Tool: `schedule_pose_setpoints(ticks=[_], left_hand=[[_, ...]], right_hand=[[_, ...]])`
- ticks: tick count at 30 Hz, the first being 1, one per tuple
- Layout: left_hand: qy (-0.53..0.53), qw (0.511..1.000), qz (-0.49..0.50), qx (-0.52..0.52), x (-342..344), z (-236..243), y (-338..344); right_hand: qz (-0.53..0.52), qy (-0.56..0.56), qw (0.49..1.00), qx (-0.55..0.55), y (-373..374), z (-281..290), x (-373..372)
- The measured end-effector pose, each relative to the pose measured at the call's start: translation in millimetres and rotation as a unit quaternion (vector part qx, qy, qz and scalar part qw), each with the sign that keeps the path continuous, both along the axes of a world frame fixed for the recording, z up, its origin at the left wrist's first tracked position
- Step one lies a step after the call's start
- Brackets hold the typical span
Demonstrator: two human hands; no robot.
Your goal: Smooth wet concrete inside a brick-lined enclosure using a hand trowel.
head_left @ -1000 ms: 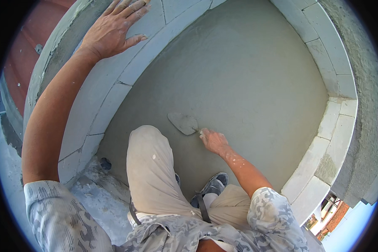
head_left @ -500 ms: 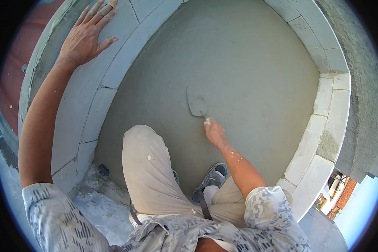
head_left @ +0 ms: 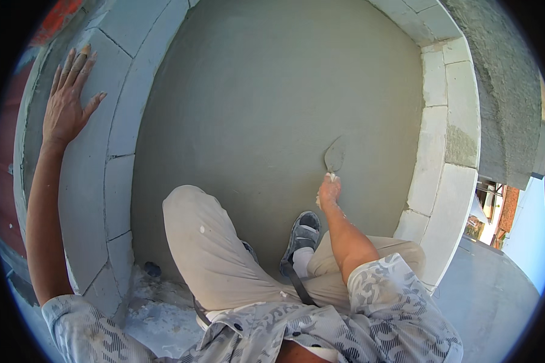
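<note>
Right hand (head_left: 329,192) is wrapped tight round a pointed trowel (head_left: 335,155), blade flat on wet screed (head_left: 272,109) just beyond the knuckles. Left hand (head_left: 66,103) lies spread flat on the block wall (head_left: 94,181), holding nothing. Lean too hard and I reckon the tip gouges that smooth finish.

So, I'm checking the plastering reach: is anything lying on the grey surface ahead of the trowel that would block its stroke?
Nothing visible does. The right hand holds the trowel flat on the smooth grey render, bare up to the pale block edging.

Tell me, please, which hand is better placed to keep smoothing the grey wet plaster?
Right. The right hand grips the pointed metal trowel on the plaster; the left hand lies flat on the pale block wall.
</note>
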State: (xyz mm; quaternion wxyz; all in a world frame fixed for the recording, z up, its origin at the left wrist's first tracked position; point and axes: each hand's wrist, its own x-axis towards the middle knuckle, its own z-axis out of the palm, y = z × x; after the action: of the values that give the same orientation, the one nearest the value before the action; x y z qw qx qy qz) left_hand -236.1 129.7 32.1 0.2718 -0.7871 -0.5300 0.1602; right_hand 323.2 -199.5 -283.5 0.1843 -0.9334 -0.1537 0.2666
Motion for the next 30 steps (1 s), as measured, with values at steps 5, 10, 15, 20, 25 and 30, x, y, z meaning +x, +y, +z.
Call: schedule_pose_setpoints(ticks=[5, 10, 15, 20, 25, 30], left_hand=[[0.018, 1.0, -0.005, -0.006, -8.9, 1.9, -0.5], [-0.034, 0.997, -0.07, 0.011, -23.5, -6.0, 7.6], [-0.035, 0.996, -0.074, 0.015, -24.4, -15.5, 13.1], [-0.074, 0.989, -0.122, 0.033, -23.6, -6.3, 8.4], [-0.109, 0.985, -0.129, 0.043, -16.6, -6.8, 3.6], [-0.107, 0.986, -0.119, 0.057, -17.6, -6.4, 6.8]], right_hand=[[0.389, 0.129, 0.907, -0.095, -12.8, 40.0, -126.0], [0.523, 0.057, 0.845, -0.1, -31.3, 50.0, -128.6], [0.054, -0.072, 0.987, -0.135, -12.3, 48.3, -14.5], [-0.051, -0.066, 0.986, -0.143, 63.7, 83.6, 186.8], [0.371, -0.22, 0.895, -0.116, 99.2, 226.6, 264.7], [0.334, -0.173, 0.926, -0.042, 66.7, 217.2, 171.1]])
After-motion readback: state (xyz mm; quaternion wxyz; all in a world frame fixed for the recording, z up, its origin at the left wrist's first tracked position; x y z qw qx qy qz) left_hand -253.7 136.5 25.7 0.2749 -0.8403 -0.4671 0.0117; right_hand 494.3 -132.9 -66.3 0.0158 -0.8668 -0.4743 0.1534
